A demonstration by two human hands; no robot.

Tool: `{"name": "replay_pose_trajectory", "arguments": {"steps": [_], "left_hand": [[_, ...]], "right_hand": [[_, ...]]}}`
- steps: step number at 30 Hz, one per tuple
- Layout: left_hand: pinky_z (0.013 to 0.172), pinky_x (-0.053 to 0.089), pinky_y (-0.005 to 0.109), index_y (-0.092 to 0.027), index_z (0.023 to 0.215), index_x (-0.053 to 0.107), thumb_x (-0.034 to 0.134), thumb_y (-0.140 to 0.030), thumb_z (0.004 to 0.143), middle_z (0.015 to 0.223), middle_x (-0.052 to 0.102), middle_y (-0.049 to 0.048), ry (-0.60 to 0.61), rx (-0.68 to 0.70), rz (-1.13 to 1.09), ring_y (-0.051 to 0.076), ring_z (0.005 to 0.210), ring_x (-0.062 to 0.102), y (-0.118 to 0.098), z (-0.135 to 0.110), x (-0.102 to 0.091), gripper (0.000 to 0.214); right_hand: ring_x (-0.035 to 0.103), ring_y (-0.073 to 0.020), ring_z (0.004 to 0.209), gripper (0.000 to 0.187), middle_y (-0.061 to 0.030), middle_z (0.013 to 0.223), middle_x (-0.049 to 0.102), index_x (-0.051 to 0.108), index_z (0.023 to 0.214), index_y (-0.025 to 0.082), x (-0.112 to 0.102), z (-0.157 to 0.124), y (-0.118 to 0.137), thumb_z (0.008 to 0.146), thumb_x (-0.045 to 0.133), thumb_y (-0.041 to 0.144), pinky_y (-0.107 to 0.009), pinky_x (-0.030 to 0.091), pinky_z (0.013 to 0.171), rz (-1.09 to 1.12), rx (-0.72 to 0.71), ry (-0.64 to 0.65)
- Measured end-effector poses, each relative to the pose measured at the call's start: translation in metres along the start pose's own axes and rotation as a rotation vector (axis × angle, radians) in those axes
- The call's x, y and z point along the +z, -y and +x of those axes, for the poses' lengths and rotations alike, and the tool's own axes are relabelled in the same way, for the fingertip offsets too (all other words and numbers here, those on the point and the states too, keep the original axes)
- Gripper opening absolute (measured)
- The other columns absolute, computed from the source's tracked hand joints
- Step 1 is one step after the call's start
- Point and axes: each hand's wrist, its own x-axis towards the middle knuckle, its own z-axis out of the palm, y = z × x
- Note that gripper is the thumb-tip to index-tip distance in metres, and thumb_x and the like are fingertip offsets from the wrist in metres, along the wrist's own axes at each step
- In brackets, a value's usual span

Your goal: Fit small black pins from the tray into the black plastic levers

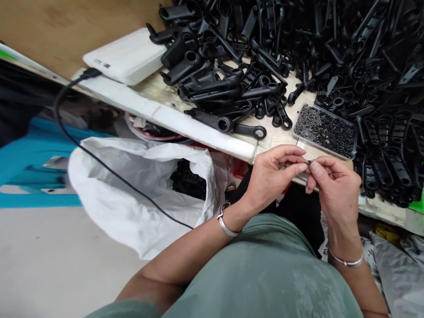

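Observation:
Both hands meet at the table's front edge, thumb tips nearly touching. My left hand [270,176] pinches with thumb and fingers. Across from it, my right hand [336,185] is closed in a pinch too. Between the fingertips shows a tiny dark part [308,163], too small to name and mostly covered by the thumbs. Just beyond the hands lies a clear plastic box [355,148] full of small dark metal-looking pieces [323,128]. Black plastic handle-like parts [218,121] with ring ends lie loosely heaped to the left of the box.
A large pile of similar black parts [361,39] covers the back and right of the table. A white power bank [129,55] with a black cable [115,176] rests at the left. Below the edge, a white sack [109,198] stands open with black parts inside.

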Motion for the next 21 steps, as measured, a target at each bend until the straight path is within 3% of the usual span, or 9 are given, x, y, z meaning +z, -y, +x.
{"name": "replay_pose_trajectory", "arguments": {"steps": [3, 8, 17, 21], "left_hand": [[0.074, 0.063, 0.021, -0.016, 0.091, 0.072, 0.076, -0.009, 0.074, 0.081, 0.077, 0.0012, -0.045, 0.079, 0.114, 0.014, 0.078, 0.075, -0.002, -0.002, 0.0, 0.019], [0.076, 0.062, 0.018, -0.018, 0.09, 0.073, 0.074, -0.003, 0.076, 0.081, 0.078, -0.0019, -0.071, 0.208, 0.286, 0.011, 0.077, 0.076, -0.004, -0.006, 0.0, 0.021], [0.078, 0.062, 0.019, -0.02, 0.096, 0.073, 0.073, -0.002, 0.078, 0.088, 0.079, -0.0032, -0.006, 0.288, 0.455, 0.012, 0.08, 0.077, 0.0, -0.009, -0.001, 0.026], [0.076, 0.06, 0.018, -0.019, 0.105, 0.07, 0.07, -0.005, 0.083, 0.091, 0.079, -0.0015, 0.084, 0.362, 0.527, 0.011, 0.081, 0.076, 0.0, -0.01, -0.005, 0.026]], "right_hand": [[0.062, -0.0106, 0.05, 0.01, 0.0034, 0.058, 0.066, 0.07, 0.085, 0.019, 0.003, -0.007, 0.002, 0.086, 0.069, 0.029, -0.024, 0.055, 0.056, -0.177, -0.093, -0.065], [0.067, -0.013, 0.055, 0.015, 0.002, 0.061, 0.07, 0.073, 0.093, 0.018, 0.003, -0.013, 0.003, 0.089, 0.066, 0.031, -0.027, 0.058, 0.061, -0.28, -0.139, -0.061], [0.068, -0.0143, 0.052, 0.017, 0.0008, 0.062, 0.071, 0.075, 0.091, 0.019, -0.006, -0.012, -0.001, 0.086, 0.069, 0.034, -0.026, 0.057, 0.055, -0.472, -0.185, -0.054], [0.066, -0.0129, 0.048, 0.012, 0.0019, 0.058, 0.069, 0.074, 0.085, 0.019, -0.013, -0.01, -0.001, 0.083, 0.071, 0.03, -0.024, 0.054, 0.05, -0.435, -0.171, -0.075]]}}
